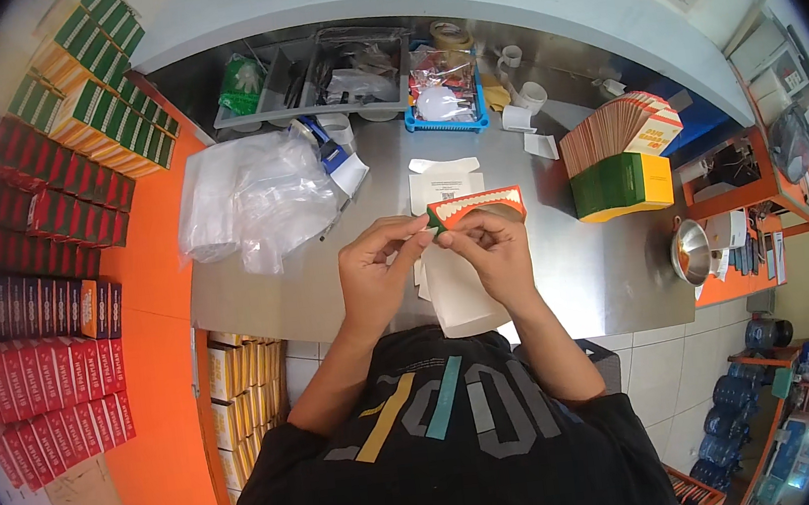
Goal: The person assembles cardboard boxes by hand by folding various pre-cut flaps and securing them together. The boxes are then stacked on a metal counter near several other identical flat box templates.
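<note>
Both hands meet over the near middle of the metal table at a small orange carton (474, 207) with a white patterned band and a green end. My left hand (373, 261) pinches that green end between thumb and fingers. My right hand (495, 257) is closed on the carton's lower edge, thumb close to the left thumb. Below the hands lies a white card blank (460, 298), its near end by my shirt. Another pale card panel (444, 176) with printing and flaps lies just beyond; whether the two pieces are joined is hidden.
Clear plastic bags (258, 194) and a tape dispenser (339, 160) lie to the left. Grey trays (355, 79) and a blue basket (450, 123) stand at the back. A stack of flat cartons (618, 153) and a metal bowl (691, 253) are right; boxes (49, 373) line the left.
</note>
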Motion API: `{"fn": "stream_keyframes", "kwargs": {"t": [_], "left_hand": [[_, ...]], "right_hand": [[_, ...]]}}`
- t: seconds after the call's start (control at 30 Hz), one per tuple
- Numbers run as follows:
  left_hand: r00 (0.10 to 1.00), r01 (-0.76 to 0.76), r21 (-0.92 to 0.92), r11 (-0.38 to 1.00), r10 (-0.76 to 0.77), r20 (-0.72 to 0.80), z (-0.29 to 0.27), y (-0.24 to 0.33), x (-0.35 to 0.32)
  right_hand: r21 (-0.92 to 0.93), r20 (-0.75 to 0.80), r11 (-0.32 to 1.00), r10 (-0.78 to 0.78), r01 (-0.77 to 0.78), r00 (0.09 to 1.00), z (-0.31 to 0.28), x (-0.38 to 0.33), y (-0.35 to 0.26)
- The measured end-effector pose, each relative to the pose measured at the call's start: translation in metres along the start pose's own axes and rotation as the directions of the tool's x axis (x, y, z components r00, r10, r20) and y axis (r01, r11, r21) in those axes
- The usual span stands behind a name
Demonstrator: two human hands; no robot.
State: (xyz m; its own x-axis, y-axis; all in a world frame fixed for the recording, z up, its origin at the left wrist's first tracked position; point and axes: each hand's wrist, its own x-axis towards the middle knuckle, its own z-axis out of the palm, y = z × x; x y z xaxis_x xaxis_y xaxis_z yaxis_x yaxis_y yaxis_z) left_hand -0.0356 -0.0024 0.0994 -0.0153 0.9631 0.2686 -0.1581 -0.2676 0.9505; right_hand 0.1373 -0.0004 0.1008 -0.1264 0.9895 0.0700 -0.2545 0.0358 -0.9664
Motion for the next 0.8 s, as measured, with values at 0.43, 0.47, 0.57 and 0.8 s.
{"fn": "stream_keyframes", "kwargs": {"t": [0.43,0.47,0.57,0.8], "left_hand": [[0.986,-0.121,0.255,0.959,0.147,-0.085,0.005,-0.013,-0.011],[0.976,-0.178,0.335,0.925,0.209,-0.059,0.003,-0.014,-0.013],[0.969,-0.191,0.237,0.953,0.221,-0.108,0.015,-0.018,-0.014],[0.994,-0.109,0.095,0.99,0.106,0.032,0.02,-0.021,-0.011]], "right_hand": [[-0.274,0.032,0.957,-0.091,0.096,0.995,0.008,-0.015,0.0],[-0.188,0.021,0.976,-0.109,0.111,0.994,0.009,-0.013,0.006],[-0.236,-0.03,0.958,-0.176,0.164,0.984,0.014,-0.014,0.008],[-0.428,-0.155,0.895,-0.208,0.124,0.966,0.012,-0.022,0.01]]}}
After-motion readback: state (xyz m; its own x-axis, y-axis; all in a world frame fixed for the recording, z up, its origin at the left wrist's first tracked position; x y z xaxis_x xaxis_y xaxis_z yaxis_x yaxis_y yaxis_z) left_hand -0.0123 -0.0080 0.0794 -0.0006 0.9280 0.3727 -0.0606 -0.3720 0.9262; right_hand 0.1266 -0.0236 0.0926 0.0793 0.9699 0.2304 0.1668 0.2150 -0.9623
